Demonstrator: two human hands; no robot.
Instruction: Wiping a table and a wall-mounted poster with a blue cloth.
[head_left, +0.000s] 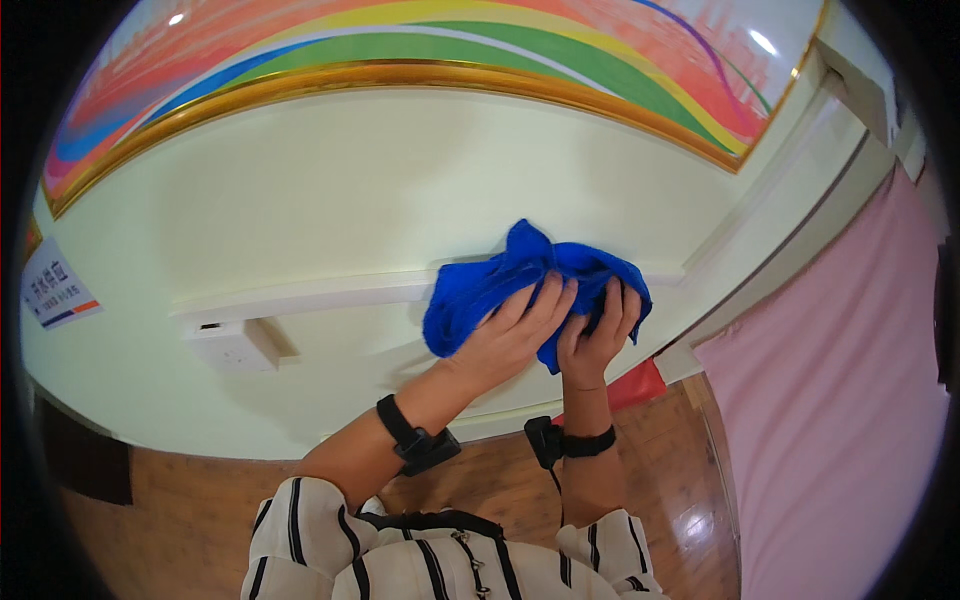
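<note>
A bunched blue cloth (480, 289) lies against the white wall (337, 180), across a narrow white raised strip (330, 294). My left hand (517, 322) grips the cloth near its middle, fingers sunk in its folds. Just to the right, my right hand (598, 330) holds the same cloth with its fingers bent over it. Part of the strip is hidden behind the cloth. Each forearm wears a black strap with a small dark device.
Above hangs a colourful painting in a gold frame (390, 73). A white wall box (232, 345) juts out at lower left, near a printed sign (60, 285). Pink fabric (817, 390) drapes at right. A red object (636, 385) sits low by the wooden floor (202, 510).
</note>
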